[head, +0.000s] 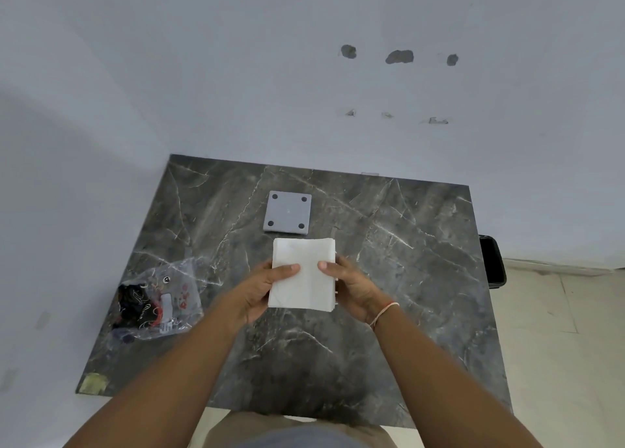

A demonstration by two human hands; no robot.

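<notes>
A stack of white paper napkins point(306, 255) is held over the middle of the dark marble table point(406, 261). My left hand point(260, 292) grips its left edge, thumb lying across the top sheet. My right hand point(351, 287) grips the right edge the same way, thumb on top, fingers hidden underneath. White prongs show at the stack's right side, so something white may sit under the napkins. Just beyond the stack a grey square plate point(287, 216) with four dark round spots at its corners lies flat on the table.
A crumpled clear plastic bag point(159, 299) with dark and red items lies at the table's left. White walls close the left and far sides. A black object point(492, 261) stands off the right edge over a tiled floor. A yellowish patch point(94, 382) marks the near left corner.
</notes>
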